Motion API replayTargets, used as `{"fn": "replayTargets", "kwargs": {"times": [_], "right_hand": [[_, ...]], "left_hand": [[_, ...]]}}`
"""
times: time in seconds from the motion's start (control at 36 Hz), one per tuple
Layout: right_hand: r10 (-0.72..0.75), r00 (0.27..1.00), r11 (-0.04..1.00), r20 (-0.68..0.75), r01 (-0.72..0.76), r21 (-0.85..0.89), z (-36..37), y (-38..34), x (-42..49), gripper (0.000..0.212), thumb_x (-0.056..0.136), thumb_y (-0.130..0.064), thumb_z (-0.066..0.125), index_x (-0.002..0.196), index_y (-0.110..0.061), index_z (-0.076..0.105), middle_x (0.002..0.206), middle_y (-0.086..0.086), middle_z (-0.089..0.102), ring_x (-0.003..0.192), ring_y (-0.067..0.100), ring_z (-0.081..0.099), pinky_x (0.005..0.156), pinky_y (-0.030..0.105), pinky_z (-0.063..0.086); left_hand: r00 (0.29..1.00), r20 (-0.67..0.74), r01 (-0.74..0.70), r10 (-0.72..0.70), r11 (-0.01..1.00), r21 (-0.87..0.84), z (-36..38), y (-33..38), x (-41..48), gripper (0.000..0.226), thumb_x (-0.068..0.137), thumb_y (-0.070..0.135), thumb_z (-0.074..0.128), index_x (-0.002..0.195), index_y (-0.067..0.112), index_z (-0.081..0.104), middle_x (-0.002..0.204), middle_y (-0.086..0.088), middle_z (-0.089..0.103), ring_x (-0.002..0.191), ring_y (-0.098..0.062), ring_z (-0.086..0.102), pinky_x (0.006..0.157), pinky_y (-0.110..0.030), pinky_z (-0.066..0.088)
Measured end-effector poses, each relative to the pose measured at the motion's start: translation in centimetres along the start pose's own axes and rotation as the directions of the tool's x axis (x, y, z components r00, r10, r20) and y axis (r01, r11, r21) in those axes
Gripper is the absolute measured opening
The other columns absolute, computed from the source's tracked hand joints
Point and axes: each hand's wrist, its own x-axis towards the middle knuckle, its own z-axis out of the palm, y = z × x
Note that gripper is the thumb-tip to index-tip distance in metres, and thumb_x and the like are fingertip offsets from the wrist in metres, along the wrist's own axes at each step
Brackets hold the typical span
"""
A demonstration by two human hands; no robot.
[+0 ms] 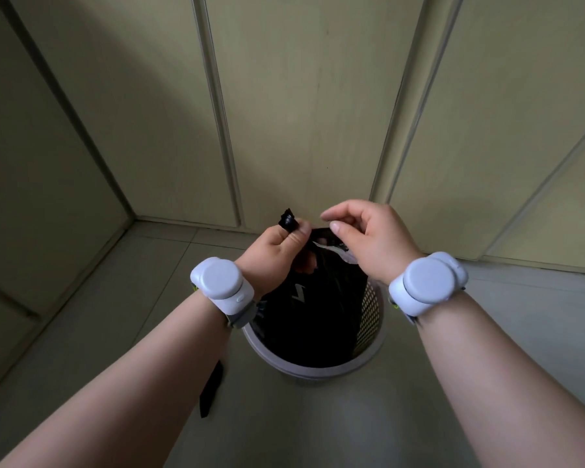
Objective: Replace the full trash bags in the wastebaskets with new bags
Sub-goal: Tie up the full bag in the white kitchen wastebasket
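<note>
I am looking down on the wastebasket (318, 368), which stands on the floor (402, 417) just before the cupboard doors (301, 113). The black trash bag (318, 319) sits inside it, its upper part gathered and drawn up above the rim on the far side. My left hand (274, 251), above the basket's far-left edge, pinches a twisted tail of the bag (287, 221) between thumb and curled fingers. My right hand (362, 238) hovers above the far-right edge, thumb and forefinger parted and nothing between them, close to the bag's loose lip, where something pale (331, 248) shows.

I judge the film thin, soft and slippery. It will stretch or tear if hauled by one corner, and may snag on the mesh wall (368, 309). How heavy it is I cannot tell. The best hold looks like the gathered neck, taken in both hands and lifted straight up.
</note>
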Motion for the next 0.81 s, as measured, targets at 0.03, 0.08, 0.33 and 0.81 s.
{"fn": "replayTargets", "kwargs": {"times": [0.03, 0.08, 0.33, 0.81], "right_hand": [[0.005, 1.000, 1.000, -0.013, -0.005, 0.004, 0.0, 0.2, 0.1, 0.023, 0.088, -0.004, 0.058, 0.091, -0.026, 0.066, 0.077, -0.004, 0.065, 0.072, 0.008, 0.057, 0.075, 0.024, 0.047], [0.033, 0.999, 0.998, -0.008, -0.033, 0.048, 0.0, 0.5, 0.2, 0.028, 0.088, -0.004, 0.058, 0.090, -0.031, 0.064, 0.076, -0.001, 0.062, 0.071, 0.013, 0.055, 0.075, 0.031, 0.047], [0.220, 0.957, 0.963, 0.188, -0.243, 0.113, 2.0, 1.8, -0.2, 0.031, 0.082, 0.000, 0.065, 0.096, -0.026, 0.056, 0.058, -0.004, 0.057, 0.046, 0.006, 0.054, 0.054, 0.028, 0.050], [0.121, 0.981, 0.986, -0.155, -0.136, -0.097, 3.6, 3.4, -0.6, 0.033, 0.078, -0.016, 0.069, 0.056, -0.033, 0.051, 0.065, -0.010, 0.049, 0.059, 0.006, 0.045, 0.056, 0.021, 0.035]], "left_hand": [[0.999, -0.036, 0.012, -0.013, 0.999, -0.036, -0.1, -0.2, 0.1, 0.035, 0.100, 0.029, 0.034, 0.080, 0.013, 0.059, 0.059, -0.003, 0.060, 0.050, -0.011, 0.053, 0.055, -0.019, 0.044], [0.991, -0.132, 0.022, -0.034, 0.996, -0.088, -0.3, -0.8, 0.5, 0.034, 0.101, 0.028, 0.034, 0.083, 0.014, 0.059, 0.059, -0.002, 0.063, 0.047, -0.014, 0.050, 0.054, -0.023, 0.043], [0.960, -0.232, -0.084, 0.153, 0.955, 0.283, -0.7, -0.7, 0.7, 0.031, 0.099, 0.026, 0.041, 0.081, 0.018, 0.065, 0.067, 0.009, 0.064, 0.055, -0.006, 0.052, 0.062, -0.019, 0.043], [0.856, 0.116, -0.470, 0.504, 0.664, 0.582, -0.2, -2.1, -0.5, 0.030, 0.091, 0.020, 0.041, 0.100, 0.007, 0.066, 0.108, -0.006, 0.060, 0.099, -0.013, 0.054, 0.088, -0.021, 0.043]]}}
